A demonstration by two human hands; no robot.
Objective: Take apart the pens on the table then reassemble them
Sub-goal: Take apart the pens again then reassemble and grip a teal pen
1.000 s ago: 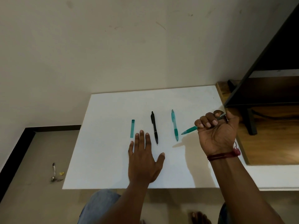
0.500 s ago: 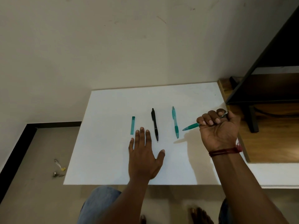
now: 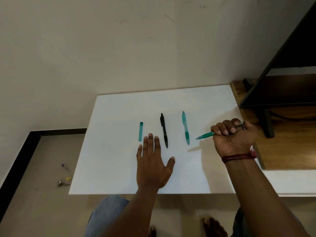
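- Head view looks down on a white table [image 3: 119, 117] set against a pale wall.
- Left hand [image 3: 152, 166] lies palm down on the table, fingers straight and close together, thumb spread to the side; it holds nothing.
- Its fingertips sit between a short teal pen piece [image 3: 140, 131] (a cap or a barrel section, hard to say which) and a black pen [image 3: 163, 130], touching neither.
- A translucent teal pen [image 3: 185, 128] lies to the right of the black pen, roughly parallel to it and apart from it.
- Right hand [image 3: 234, 139] is curled in a fist around a green pen [image 3: 205, 135]; the tip points left toward the teal pen, and a silver end sticks out past the thumb side.
- The green pen's shadow falls on the table below it.
- A red thread band [image 3: 239, 157] circles the right wrist.
- A dark shelf unit [image 3: 290, 65] stands on a wooden surface [image 3: 290, 147] to the right of the table.
- Small bits of litter [image 3: 65, 180] lie on the floor to the left.
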